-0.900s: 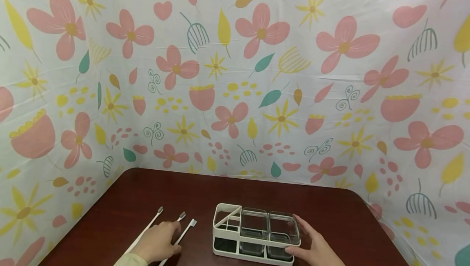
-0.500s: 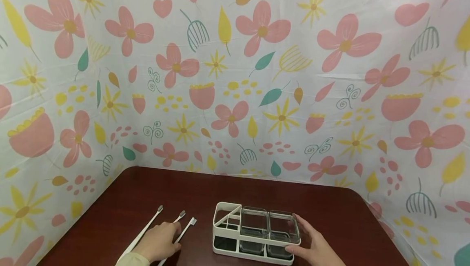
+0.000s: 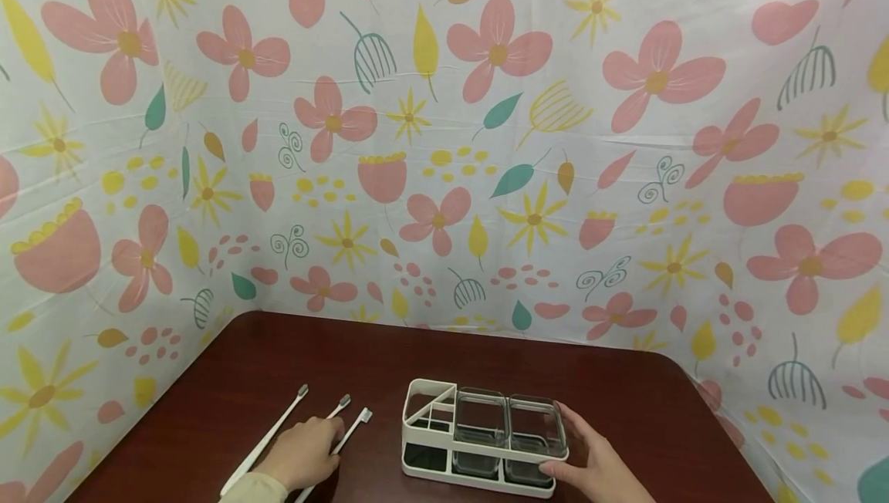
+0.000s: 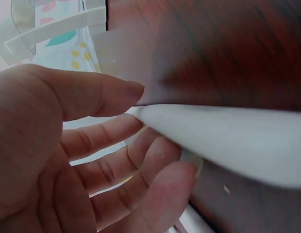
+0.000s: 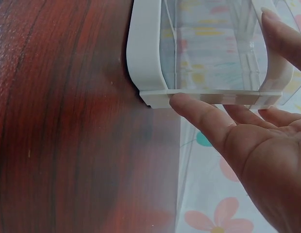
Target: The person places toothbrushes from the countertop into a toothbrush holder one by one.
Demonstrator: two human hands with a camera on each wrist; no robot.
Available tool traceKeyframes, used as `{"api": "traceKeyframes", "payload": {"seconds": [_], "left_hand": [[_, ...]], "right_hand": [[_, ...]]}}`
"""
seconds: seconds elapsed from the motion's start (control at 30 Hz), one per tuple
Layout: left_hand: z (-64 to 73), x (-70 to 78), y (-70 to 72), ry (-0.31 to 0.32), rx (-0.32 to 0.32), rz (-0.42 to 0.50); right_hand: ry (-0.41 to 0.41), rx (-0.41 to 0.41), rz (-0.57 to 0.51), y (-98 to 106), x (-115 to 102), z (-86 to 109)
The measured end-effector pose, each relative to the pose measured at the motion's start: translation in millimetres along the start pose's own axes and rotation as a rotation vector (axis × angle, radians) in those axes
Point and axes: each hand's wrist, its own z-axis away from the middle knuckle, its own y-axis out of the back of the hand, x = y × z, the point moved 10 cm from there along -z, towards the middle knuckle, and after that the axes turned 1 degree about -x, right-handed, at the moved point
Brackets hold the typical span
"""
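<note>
Three white toothbrushes with grey or pale heads lie at the left of the table: a left one, a middle one largely covered by my hand, and a right one. My left hand pinches the right toothbrush between thumb and index finger; the left wrist view shows its white handle close up. A white toothbrush holder stands upright, with two clear cups in its right side and divided slots at its left. My right hand grips its right end, thumb in front, fingers on the side.
The dark red wooden table has rounded far corners. A white floral-patterned cloth hangs behind it and along both sides. Bare tabletop lies behind the holder and between it and the toothbrushes.
The head view has shifted slightly, so the table items appear a little higher. Both hands keep nearly the same places, and the holder and toothbrushes stay put.
</note>
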Motion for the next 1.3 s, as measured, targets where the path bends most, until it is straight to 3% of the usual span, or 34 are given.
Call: {"api": "traceKeyframes", "payload": {"seconds": [0.33, 0.8, 1.3], "left_hand": [[-8.5, -0.9, -0.6, 0.035, 0.074, -0.031], [-13.8, 3.4, -3.8, 0.038, 0.010, 0.022], [-18.2, 18.6, 20.8, 0.011, 0.063, 0.164]], "right_hand": [[0.004, 0.009, 0.009, 0.8, 0.4, 1.4], [-0.005, 0.016, 0.008, 1.4, -0.6, 2.0], [-0.017, 0.029, 0.019, 1.2, -0.2, 1.8]]}}
